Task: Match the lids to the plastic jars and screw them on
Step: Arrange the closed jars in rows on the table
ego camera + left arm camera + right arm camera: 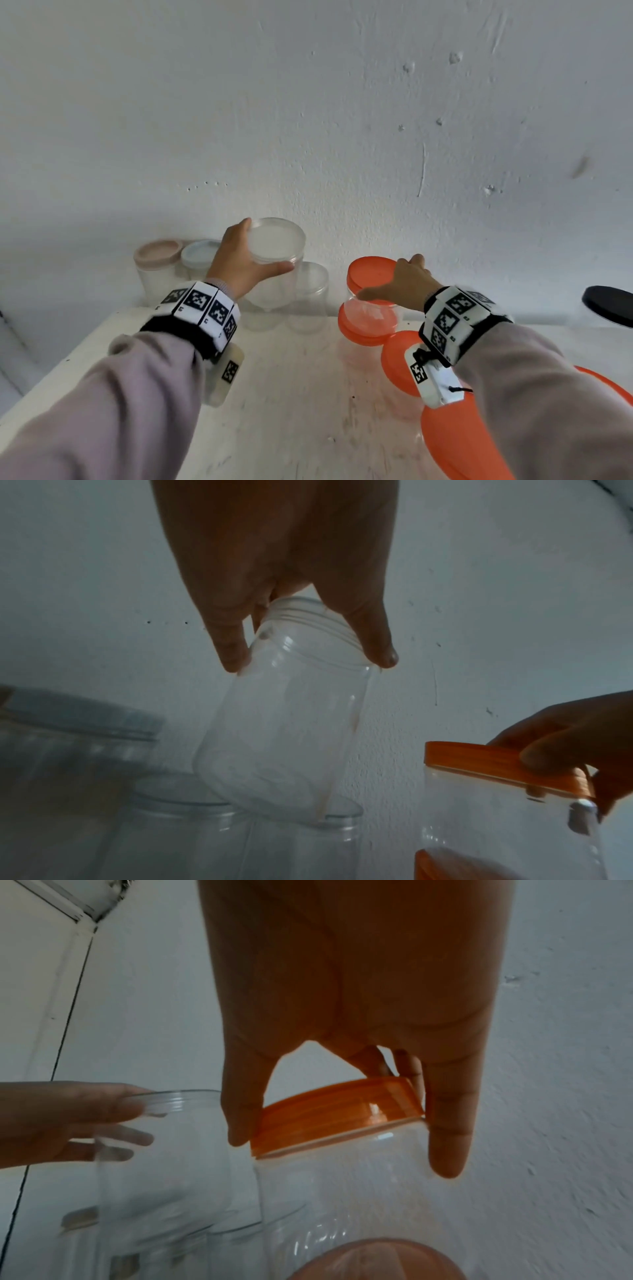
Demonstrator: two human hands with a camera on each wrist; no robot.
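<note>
My left hand (246,260) grips the top of a clear jar (284,737) with a clear lid (276,241). The jar is lifted and tilted above other clear jars. In the left wrist view the fingers (377,642) curl round its ridged top. My right hand (390,277) grips the orange lid (370,270) sitting on a clear jar (342,1191) near the wall. In the right wrist view its fingers (448,1137) wrap the orange lid (339,1112) from above. That jar's base is hidden.
Pink-lidded (157,253) and pale-blue-lidded (198,255) jars stand at the back left of the white table (291,394). A clear jar (311,291) stands between my hands. Several orange lids (455,442) crowd the right front. A black lid (609,305) lies far right.
</note>
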